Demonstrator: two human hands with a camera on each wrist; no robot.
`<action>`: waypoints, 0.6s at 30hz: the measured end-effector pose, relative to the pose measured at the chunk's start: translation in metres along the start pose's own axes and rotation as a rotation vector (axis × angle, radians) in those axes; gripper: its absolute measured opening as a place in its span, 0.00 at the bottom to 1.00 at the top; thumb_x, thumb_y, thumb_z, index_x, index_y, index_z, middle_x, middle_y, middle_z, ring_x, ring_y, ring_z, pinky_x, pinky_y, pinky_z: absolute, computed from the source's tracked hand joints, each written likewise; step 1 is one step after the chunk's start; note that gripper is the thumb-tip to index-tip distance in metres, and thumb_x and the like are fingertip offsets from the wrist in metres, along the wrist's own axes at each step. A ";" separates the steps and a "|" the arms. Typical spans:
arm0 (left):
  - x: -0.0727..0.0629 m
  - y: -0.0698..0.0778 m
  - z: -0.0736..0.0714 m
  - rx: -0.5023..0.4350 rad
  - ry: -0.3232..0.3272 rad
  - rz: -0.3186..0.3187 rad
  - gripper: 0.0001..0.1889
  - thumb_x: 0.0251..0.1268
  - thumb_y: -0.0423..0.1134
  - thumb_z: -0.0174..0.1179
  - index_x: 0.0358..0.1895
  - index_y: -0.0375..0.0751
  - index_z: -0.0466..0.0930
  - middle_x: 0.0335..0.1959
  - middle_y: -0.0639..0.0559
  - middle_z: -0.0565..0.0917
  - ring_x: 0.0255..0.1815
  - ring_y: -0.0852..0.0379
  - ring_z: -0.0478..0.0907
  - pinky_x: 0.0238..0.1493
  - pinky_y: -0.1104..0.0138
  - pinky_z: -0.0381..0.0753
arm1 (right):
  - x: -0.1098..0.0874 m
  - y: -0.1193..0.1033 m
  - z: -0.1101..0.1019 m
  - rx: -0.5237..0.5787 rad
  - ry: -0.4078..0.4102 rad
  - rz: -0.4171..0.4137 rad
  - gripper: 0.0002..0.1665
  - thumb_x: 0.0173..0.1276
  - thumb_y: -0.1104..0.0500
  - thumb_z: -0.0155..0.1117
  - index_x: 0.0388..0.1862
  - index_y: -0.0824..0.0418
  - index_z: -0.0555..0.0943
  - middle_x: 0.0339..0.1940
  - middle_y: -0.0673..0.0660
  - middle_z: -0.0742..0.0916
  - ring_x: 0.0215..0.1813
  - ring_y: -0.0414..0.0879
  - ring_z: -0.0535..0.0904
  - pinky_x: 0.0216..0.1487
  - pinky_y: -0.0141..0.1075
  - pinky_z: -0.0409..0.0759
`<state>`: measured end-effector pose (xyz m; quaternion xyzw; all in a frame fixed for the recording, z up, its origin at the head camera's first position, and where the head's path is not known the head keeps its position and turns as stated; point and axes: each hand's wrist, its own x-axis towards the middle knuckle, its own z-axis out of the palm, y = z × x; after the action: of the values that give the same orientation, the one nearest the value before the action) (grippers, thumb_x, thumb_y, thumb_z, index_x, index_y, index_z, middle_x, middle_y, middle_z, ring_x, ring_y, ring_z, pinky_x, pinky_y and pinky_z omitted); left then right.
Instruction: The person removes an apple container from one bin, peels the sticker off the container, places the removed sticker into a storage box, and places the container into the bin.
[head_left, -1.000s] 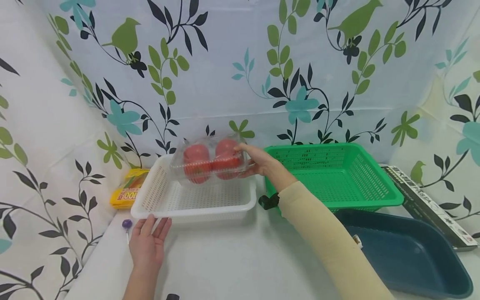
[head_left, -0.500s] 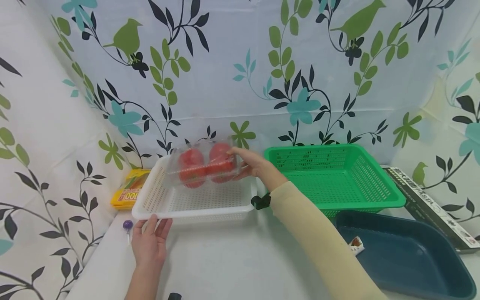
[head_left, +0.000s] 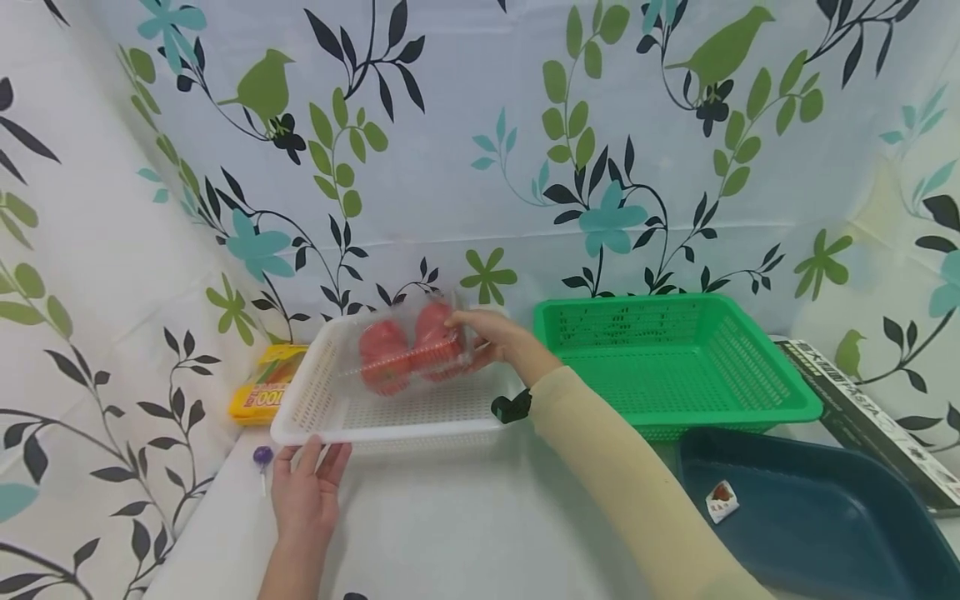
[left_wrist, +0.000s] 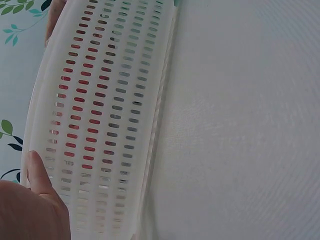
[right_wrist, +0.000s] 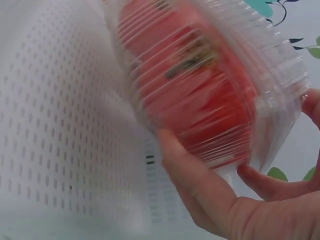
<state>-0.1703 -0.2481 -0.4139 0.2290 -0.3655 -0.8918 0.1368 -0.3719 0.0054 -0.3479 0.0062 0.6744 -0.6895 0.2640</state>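
Observation:
My right hand (head_left: 495, 340) grips the right end of a clear plastic box of tomatoes (head_left: 386, 357), holding it tilted over the white basket (head_left: 420, 432). Up close in the right wrist view, a tomato (right_wrist: 200, 95) shows red through the ribbed lid, and fingers and thumb lie around the end of the box. My left hand (head_left: 307, 492) holds the white basket's front rim near its left corner. From the left wrist view, one digit of that hand (left_wrist: 39, 175) lies against the slotted outer wall just below the rim; the other fingers are mostly hidden.
A green basket (head_left: 675, 417) stands right of the white one, with a dark blue tray (head_left: 810, 508) before it holding a small wrapped piece (head_left: 722, 501). A black box (head_left: 862, 417) lies far right. A yellow packet (head_left: 266, 387) and purple lollipop (head_left: 262, 457) are at left.
My right hand has brought the tomato box slightly left and lower over the white basket, tilting it more. The left hand stays at the rim.

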 end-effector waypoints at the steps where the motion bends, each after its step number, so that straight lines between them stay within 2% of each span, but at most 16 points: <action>1: 0.000 0.000 0.000 0.003 -0.005 -0.002 0.22 0.77 0.37 0.56 0.67 0.54 0.61 0.67 0.53 0.68 0.51 0.56 0.83 0.56 0.62 0.80 | 0.001 0.001 0.001 -0.014 -0.006 0.000 0.39 0.62 0.53 0.68 0.72 0.59 0.71 0.64 0.72 0.70 0.50 0.68 0.78 0.50 0.63 0.81; 8: -0.001 -0.001 0.001 -0.002 -0.004 -0.005 0.21 0.77 0.37 0.55 0.66 0.54 0.61 0.70 0.52 0.67 0.51 0.56 0.84 0.57 0.63 0.80 | 0.005 0.009 0.003 -0.055 -0.076 0.039 0.40 0.65 0.52 0.68 0.75 0.57 0.67 0.69 0.74 0.65 0.60 0.72 0.71 0.54 0.67 0.77; 12: -0.002 0.000 0.000 -0.006 -0.012 -0.017 0.22 0.76 0.38 0.56 0.67 0.55 0.60 0.71 0.52 0.66 0.52 0.55 0.83 0.57 0.62 0.80 | 0.007 0.010 0.002 -0.053 -0.103 0.058 0.41 0.68 0.52 0.68 0.76 0.57 0.64 0.72 0.71 0.62 0.65 0.70 0.67 0.55 0.68 0.75; 15: -0.003 0.000 -0.001 -0.013 -0.018 -0.026 0.25 0.76 0.38 0.57 0.69 0.55 0.59 0.72 0.53 0.65 0.54 0.55 0.83 0.56 0.62 0.80 | 0.006 0.009 0.000 -0.110 -0.095 0.078 0.38 0.69 0.51 0.68 0.73 0.59 0.66 0.68 0.71 0.67 0.59 0.69 0.73 0.53 0.65 0.79; 18: -0.003 0.001 0.000 -0.016 -0.017 -0.030 0.25 0.76 0.38 0.57 0.69 0.55 0.59 0.72 0.53 0.65 0.55 0.54 0.82 0.56 0.63 0.80 | 0.004 0.008 0.000 -0.217 -0.097 0.098 0.32 0.70 0.53 0.67 0.68 0.64 0.70 0.53 0.69 0.76 0.45 0.62 0.80 0.48 0.55 0.85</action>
<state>-0.1677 -0.2480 -0.4123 0.2259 -0.3559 -0.8986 0.1219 -0.3724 0.0042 -0.3570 -0.0229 0.7303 -0.5983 0.3288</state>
